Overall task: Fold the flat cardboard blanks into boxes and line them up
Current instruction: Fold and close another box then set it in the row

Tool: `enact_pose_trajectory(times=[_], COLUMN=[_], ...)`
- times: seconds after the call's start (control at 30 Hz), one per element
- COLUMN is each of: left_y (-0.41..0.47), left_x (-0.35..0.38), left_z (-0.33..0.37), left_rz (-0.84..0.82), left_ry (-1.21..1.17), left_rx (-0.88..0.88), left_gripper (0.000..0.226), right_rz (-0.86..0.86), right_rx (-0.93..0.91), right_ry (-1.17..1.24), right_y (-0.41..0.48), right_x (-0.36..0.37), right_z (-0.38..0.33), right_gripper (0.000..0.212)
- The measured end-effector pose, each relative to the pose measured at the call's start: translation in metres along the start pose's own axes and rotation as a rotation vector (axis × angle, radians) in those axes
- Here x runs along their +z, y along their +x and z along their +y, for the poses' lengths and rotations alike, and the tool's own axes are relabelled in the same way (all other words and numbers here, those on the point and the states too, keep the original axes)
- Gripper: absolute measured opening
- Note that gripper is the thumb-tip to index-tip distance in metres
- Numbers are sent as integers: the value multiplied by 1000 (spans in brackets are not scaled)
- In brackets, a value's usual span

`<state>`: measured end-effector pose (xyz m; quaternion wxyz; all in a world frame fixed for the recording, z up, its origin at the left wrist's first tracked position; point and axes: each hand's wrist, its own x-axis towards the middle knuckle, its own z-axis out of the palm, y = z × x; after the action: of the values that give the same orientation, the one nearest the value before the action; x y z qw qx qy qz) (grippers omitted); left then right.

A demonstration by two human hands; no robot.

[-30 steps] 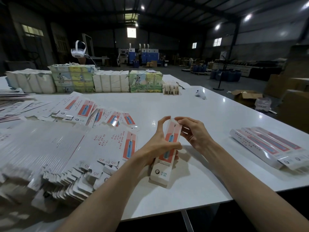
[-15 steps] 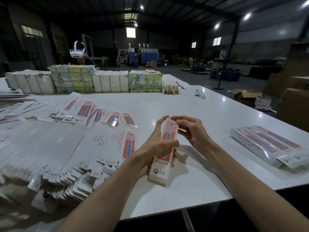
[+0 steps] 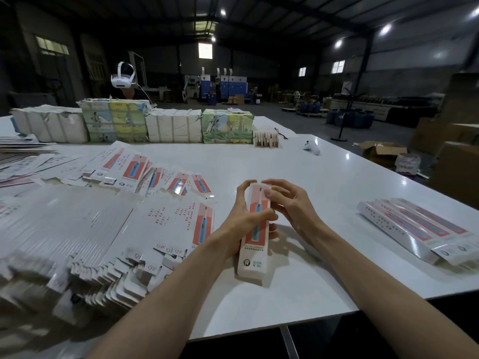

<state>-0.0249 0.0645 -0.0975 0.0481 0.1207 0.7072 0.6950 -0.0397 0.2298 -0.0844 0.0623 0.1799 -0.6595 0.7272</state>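
Both hands are on one box [image 3: 255, 257], at the middle of the near side of the white table [image 3: 259, 312]. The left hand [image 3: 241, 218] is wrapped round the box's middle, thumb across the printed front and fingers behind. This probably holds the long sleeve square so it cannot collapse flat. The right hand [image 3: 290, 203] is curled over the far top end, fingertips on the end edge. It looks as though it is pressing or tucking the end flap shut, though the flap itself is hidden under the fingers. The box's near end rests on the table and its far end leans away from the person, so the table takes the push from above.

Flat blanks [image 3: 103, 229] lie fanned in a big heap on the left, within easy reach of the left hand for the next one. Finished boxes [image 3: 414, 229] lie side by side on the right, well apart from the heap, so done and undone work stay separate. The box in hand will likely join that row once its end is closed. Wrapped bundles [image 3: 173, 125] stand along the far edge, out of the way.
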Motion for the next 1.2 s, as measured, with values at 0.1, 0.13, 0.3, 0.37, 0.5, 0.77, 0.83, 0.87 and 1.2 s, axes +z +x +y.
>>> enact_pose_trajectory(times=[0.1,0.13,0.3,0.37,0.5,0.77,0.83,0.87,1.2], left_y=[-2,-2,1,0,-4,-12,-12,-11,-8], left_x=[2,2,3,1,-2,-3,-2,-2,8], left_z=[0,-1,-1,0,5,25,24,23,10], left_rz=[0,8,68,63,89,67,82,77,-6], left_ry=[4,5,-28,-49,-210,-803,-809,-800,-377], left_rx=[-16,-15,-120,-159,-226,-191,-190,-195,-184], left_gripper=[88,88,95,77,51,61,72,74,34], right_rz=[1,2,46,55,88,-111,-153,-158,97], right_rx=[-22,-19,31,9,-135,-274,-280,-283,-156], right_ry=[-5,-2,-99,-202,-468,-964,-1114,-1154,-1398], right_y=[0,0,1,1,3,-19,-27,-31,-59], right_x=[-3,-4,0,1,4,26,31,33,-28], right_z=[0,1,8,8,11,-11,-12,-13,-44], right_gripper=[23,23,31,38,26,37,46,48,44])
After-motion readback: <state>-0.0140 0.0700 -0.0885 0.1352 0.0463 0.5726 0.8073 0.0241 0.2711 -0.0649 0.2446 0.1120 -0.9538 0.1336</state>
